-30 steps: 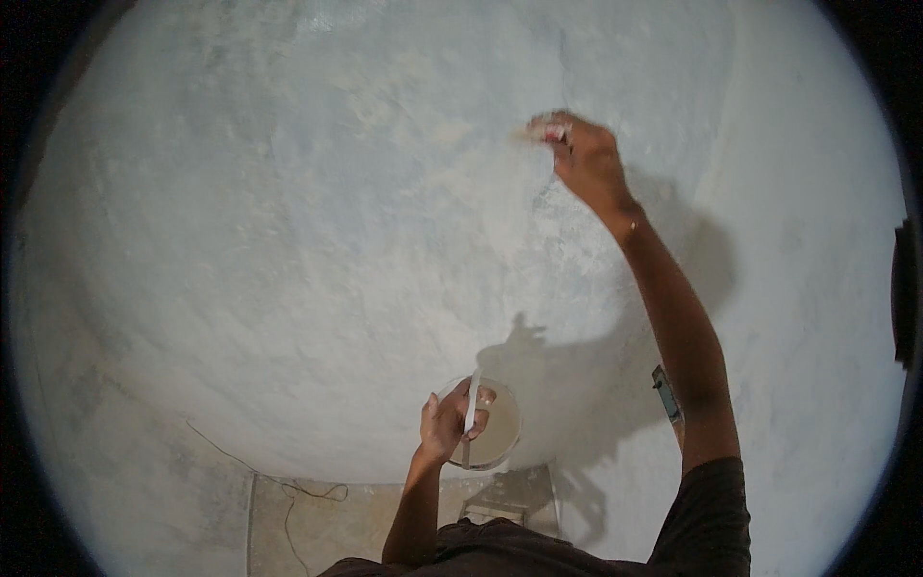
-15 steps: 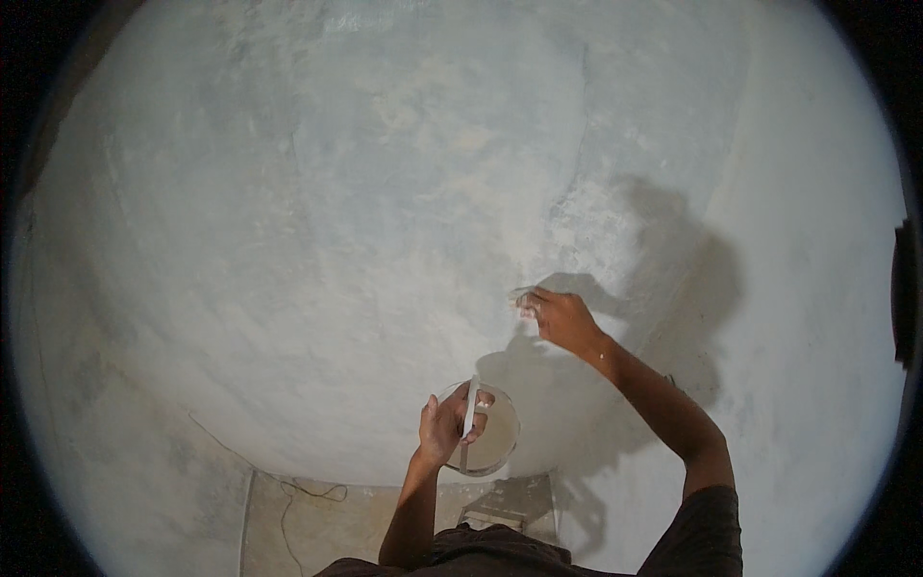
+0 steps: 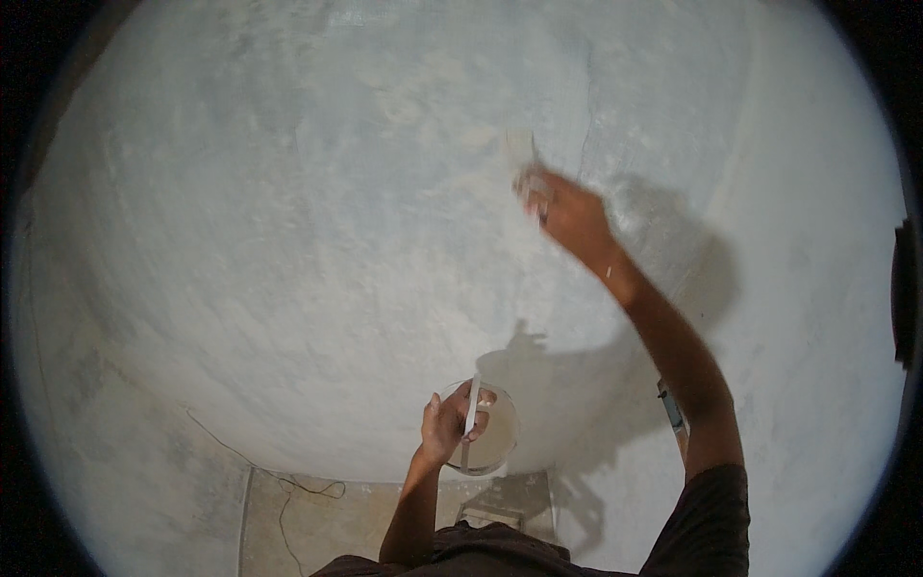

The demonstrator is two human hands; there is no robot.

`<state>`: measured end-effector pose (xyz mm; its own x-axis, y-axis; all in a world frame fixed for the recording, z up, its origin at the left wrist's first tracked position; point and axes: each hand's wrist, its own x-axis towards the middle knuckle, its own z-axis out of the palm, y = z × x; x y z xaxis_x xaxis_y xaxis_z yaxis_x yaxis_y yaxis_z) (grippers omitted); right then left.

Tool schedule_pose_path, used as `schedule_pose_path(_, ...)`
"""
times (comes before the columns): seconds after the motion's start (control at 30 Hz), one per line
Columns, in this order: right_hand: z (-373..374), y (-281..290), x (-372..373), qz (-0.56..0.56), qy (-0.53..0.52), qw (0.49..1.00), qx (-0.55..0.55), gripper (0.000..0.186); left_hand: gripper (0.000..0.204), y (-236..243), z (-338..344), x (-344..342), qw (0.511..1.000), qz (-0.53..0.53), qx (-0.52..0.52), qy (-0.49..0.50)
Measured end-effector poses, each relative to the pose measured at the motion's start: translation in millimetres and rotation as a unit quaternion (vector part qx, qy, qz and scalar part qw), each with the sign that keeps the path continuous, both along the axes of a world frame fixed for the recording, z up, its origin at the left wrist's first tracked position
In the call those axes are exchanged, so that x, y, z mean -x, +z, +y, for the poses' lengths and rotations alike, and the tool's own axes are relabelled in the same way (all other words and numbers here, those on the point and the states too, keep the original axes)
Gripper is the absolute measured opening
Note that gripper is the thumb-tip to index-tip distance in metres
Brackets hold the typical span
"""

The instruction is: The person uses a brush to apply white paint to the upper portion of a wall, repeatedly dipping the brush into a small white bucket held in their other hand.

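My right hand [image 3: 567, 212] is closed on a pale brush [image 3: 519, 146], its flat end pointing up against the patchy whitish-grey wall [image 3: 365, 212]. Motion blur softens the brush and my fingertips. Low in the middle, my left hand [image 3: 444, 421] grips the white strap-like handle [image 3: 473, 402] of a round bucket [image 3: 495, 440], which holds pale liquid or has a pale inside; I cannot tell which.
A thin dark cord [image 3: 221, 442] trails across the lower left. Behind my right forearm is a slim grey-green object [image 3: 670, 406], partly hidden. A grey block-like object [image 3: 514, 486] stands at the bottom. A dark shape [image 3: 902, 293] sits at the right rim.
My right hand dropped toward the bucket and has since risen again with the brush, ending somewhat lower than a second ago. My left hand and the bucket have barely moved.
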<state>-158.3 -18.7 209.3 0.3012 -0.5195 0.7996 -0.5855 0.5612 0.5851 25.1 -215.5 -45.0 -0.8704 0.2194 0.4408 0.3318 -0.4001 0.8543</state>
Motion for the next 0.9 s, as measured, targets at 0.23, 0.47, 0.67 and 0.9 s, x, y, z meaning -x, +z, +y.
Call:
schedule_pose_path(0.23, -5, -157, -13, -0.327, -0.006, 0.941, -0.087, 0.023, 0.116, -5, -2, 4, 1.0, -0.009, -0.009, -0.022)
schedule_pose_path(0.47, -9, 12, -4, -0.262, 0.102, 0.958, 0.058, 0.023, 0.116, -9, 0, 5, 1.0, -0.007, -0.001, -0.008)
schedule_pose_path(0.67, -10, 54, -21, 0.014, 0.046, 0.996, 0.07, 0.022, 0.114, 1, 0, 0, 1.0, -0.014, 0.005, 0.018)
schedule_pose_path(0.9, 1, -154, 3, -0.19, -0.036, 0.979, -0.065, 0.023, 0.113, -6, 3, 6, 1.0, -0.026, -0.011, 0.009)
